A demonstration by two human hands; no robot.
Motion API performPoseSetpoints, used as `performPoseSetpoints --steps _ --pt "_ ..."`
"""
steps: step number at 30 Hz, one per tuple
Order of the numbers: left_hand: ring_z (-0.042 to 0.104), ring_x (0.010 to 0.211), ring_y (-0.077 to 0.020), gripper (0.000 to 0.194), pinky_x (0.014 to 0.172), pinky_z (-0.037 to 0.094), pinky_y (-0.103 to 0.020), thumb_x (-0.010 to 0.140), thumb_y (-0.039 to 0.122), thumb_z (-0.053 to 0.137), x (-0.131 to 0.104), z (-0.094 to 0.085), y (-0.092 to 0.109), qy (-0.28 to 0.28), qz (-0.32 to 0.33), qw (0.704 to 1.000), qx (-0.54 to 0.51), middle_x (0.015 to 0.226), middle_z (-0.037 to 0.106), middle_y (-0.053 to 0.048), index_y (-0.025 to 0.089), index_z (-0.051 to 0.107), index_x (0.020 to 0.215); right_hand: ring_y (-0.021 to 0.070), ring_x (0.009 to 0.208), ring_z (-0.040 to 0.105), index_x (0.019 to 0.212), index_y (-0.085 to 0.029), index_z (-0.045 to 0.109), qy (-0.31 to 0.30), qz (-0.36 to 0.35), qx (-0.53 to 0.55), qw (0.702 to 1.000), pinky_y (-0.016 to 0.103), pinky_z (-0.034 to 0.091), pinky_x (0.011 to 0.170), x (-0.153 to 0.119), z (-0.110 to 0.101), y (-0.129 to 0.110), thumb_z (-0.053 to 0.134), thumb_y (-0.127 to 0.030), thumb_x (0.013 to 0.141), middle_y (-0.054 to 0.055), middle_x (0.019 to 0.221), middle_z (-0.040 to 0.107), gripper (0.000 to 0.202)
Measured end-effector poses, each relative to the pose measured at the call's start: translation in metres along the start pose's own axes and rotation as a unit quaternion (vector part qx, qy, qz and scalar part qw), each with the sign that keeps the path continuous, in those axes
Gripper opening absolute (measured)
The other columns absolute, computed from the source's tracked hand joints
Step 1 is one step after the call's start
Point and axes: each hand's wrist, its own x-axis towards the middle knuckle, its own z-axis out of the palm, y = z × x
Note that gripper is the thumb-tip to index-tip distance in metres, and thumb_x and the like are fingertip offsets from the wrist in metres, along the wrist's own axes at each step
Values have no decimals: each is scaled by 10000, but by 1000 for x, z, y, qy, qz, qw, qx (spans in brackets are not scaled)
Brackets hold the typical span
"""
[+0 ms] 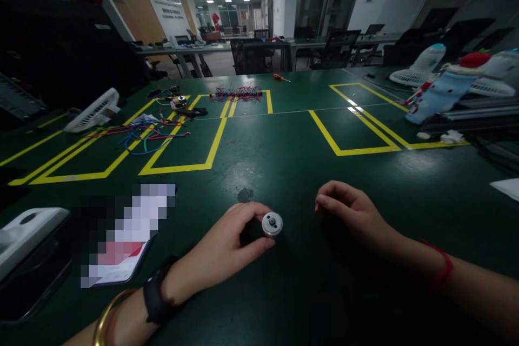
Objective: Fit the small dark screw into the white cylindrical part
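In the head view my left hand grips a small electric motor, a short metal cylinder, between thumb and fingers. Its round end face, with a stub shaft in the middle and small dark holes, points up towards me. The motor is just above or on the green tabletop; I cannot tell which. To the right, apart from the motor, my right hand has its fingers curled and the thumb pressed to the index finger. Whatever may be in that pinch is too small or hidden to make out.
Left of my left hand lies a phone, partly blurred out, beside a white-and-black device. Loose coloured wires, a white fan head and a wire bundle sit further back. A screwdriver lies near the far edge; a blue bag stands right.
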Motion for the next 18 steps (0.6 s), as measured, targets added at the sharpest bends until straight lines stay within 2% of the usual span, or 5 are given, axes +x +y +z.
performPoseSetpoints --steps 3,7,14,18 --pt "559 1029 -224 297 911 435 -368 875 231 647 0 0 0 0 -3 1000 2 1125 605 -18 272 531 1146 120 674 554 866 -187 585 9 12 44 999 246 444 592 -1 -2 6 599 -388 897 -5 760 602 203" --pt "558 1029 -229 293 910 436 -371 872 237 649 -1 0 0 -1 -6 1000 8 1129 605 -24 265 533 1141 122 687 553 867 -192 596 3 17 25 1000 247 440 603 -1 1 5 610 -395 889 -8 771 603 204" --pt "556 1039 -223 312 927 429 -375 870 224 651 -1 0 -1 2 -7 1000 11 1131 602 -17 269 527 1153 132 699 551 874 -181 606 -58 -7 -94 994 258 448 617 -3 4 -1 568 -384 913 1 785 591 210" --pt "557 1039 -227 308 922 432 -376 867 228 653 0 0 -1 4 -6 1000 11 1131 603 -21 264 531 1148 140 708 566 883 -179 610 -63 -25 -157 985 269 458 627 -1 6 -8 536 -367 930 10 791 603 207"
